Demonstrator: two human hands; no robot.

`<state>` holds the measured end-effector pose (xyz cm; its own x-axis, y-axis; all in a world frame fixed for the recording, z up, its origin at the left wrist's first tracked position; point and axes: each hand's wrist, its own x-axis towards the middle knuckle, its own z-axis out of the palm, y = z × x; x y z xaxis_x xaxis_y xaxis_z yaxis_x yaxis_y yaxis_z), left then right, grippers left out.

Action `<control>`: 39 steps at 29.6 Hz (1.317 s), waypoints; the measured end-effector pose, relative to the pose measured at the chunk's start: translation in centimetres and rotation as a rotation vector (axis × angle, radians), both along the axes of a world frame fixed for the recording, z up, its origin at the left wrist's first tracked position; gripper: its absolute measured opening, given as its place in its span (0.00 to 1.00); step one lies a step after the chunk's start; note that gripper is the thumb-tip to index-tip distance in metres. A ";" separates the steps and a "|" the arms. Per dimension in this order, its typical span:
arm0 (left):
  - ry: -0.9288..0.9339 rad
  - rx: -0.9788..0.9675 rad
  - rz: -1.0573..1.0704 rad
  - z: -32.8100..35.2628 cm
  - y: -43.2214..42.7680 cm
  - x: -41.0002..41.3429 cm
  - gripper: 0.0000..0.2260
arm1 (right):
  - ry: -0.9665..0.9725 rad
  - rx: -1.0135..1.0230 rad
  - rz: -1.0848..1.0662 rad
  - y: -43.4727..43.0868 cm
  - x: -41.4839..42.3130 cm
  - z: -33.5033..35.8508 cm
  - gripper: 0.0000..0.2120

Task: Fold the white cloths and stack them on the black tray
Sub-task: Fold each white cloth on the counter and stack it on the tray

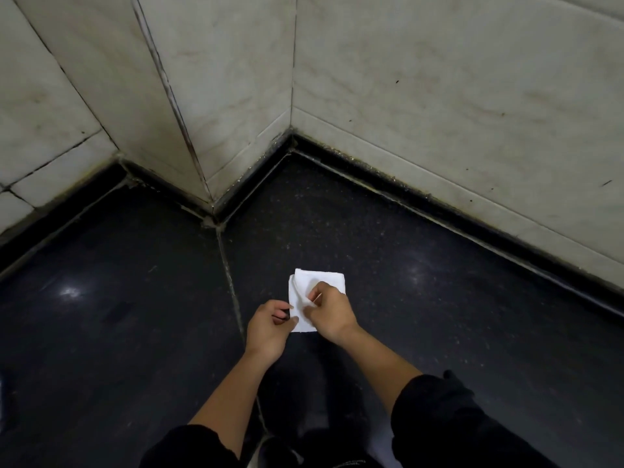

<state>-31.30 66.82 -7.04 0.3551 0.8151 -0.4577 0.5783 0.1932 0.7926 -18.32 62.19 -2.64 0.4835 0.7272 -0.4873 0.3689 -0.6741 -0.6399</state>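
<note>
**Mid-fold, one small cloth between both hands**

I have the white cloth (332,280) in both hands, low in front of me over the dark speckled surface (439,298) that runs into the corner of the tiled walls (422,79). My left hand (270,327) pinches its near left edge between thumb and curled fingers. My right hand (329,314) sits on top, fingers curled in and nipping a layer near the middle. The cloth is already a compact rectangle with a loose flap along its left side, so I judge this to be a late fold and not the first. (Whether it lies flat on the surface or hangs just above it, I cannot tell.)

Next, I think, the flap needs bringing over square so the edges line up, then pressing flat. The black tray is not in view, so stacking will mean finding it first.
</note>
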 end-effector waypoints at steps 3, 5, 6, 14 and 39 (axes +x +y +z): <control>-0.017 -0.012 -0.007 -0.1 0.3 -0.1 0.06 | -0.034 -0.041 0.028 0.0 -0.4 -0.7 0.06; -0.024 -0.026 -0.004 -0.3 0.6 -0.2 0.03 | -0.015 -0.054 0.042 -0.1 -0.6 -1.0 0.05; -0.022 -0.037 -0.003 -0.2 0.6 -0.2 0.04 | 0.002 -0.064 0.060 -0.3 -0.6 -0.9 0.05; -0.013 -0.082 -0.003 0.5 1.0 -0.1 0.06 | 0.185 -0.006 -0.216 -0.5 3.0 0.2 0.05; -0.154 -0.535 0.185 3.9 1.4 1.5 0.06 | 0.527 0.190 -0.411 -1.6 2.7 4.3 0.06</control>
<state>-29.82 68.19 -3.14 0.3242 0.5393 -0.7772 0.3830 0.6764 0.6291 -15.57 60.55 1.64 0.4714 0.6319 -0.6152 -0.2846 -0.5513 -0.7843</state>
